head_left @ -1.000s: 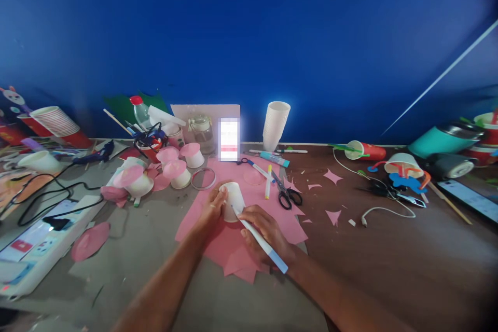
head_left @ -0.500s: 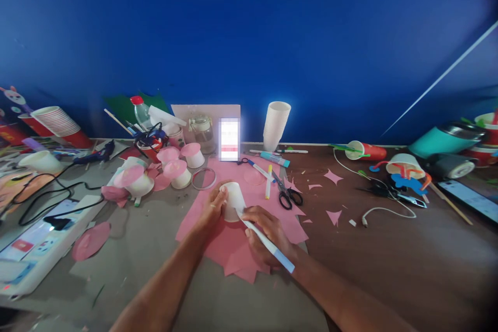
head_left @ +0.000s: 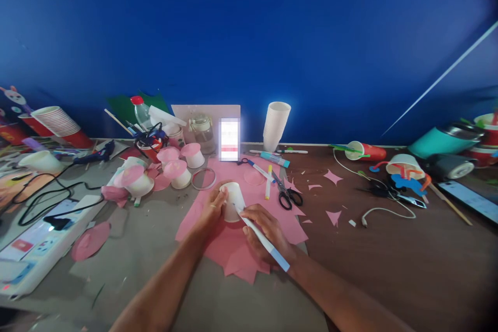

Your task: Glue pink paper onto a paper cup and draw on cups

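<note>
Left hand (head_left: 215, 206) grips the side of a white cup (head_left: 232, 201) above pink paper (head_left: 241, 238) on the desk (head_left: 369, 259). Right hand (head_left: 266, 233) grasps a marker (head_left: 266, 241), its tip at the cup's wall (exact contact cannot be confirmed). Scissors (head_left: 288, 196) and a yellow-capped pen (head_left: 268, 182) lie nearby, to the right.

The left hand (head_left: 212, 208) holds a white paper cup (head_left: 233, 198), and the right hand (head_left: 266, 225) holds a blue-ended white marker (head_left: 269, 247) at this cup.
</note>
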A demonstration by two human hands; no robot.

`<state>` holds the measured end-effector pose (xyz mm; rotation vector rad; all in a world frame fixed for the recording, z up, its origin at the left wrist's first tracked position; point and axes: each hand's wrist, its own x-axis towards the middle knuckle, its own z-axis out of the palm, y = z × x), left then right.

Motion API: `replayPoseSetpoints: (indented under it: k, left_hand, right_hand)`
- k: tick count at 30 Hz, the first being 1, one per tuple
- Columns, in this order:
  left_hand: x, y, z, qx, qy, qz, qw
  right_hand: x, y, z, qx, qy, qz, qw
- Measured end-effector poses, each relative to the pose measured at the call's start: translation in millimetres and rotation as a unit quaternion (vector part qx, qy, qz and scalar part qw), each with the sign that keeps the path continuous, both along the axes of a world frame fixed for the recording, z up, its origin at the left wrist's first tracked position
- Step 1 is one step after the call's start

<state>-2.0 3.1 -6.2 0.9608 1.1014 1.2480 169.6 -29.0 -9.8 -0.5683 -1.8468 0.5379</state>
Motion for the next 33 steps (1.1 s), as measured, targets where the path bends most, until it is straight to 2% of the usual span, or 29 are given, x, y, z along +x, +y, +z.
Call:
replayPoseSetpoints:
  k: [5,12,22,27,33]
  left_hand:
    - [0,0,1.1,-0.002,-0.016,-0.001,1.000]
    - [-1,1,-7.8,0.005,-0.026,-0.001,1.000]
    - [1,0,2.9,0.004,-0.010,0.005,1.000]
    - [0,1,-0.3,0.003,-0.015,-0.001,1.000]
    - [-1,2,-5.1,0.005,-0.008,-0.002,1.000]
  right_hand:
    - [-1,0,-2.5,-0.007,-0.014,-0.004,1.000]
    - [-2,1,-5.7,-0.009,-0.033,-0.003,0.999]
    - [0,-1,-3.6,-0.002,-0.014,0.002,1.000]
    - [2,-1,-1.8,-0.025,0.020,-0.024,0.999]
    - [2,-1,-1.6,-0.034,0.015,-0.021,0.999]
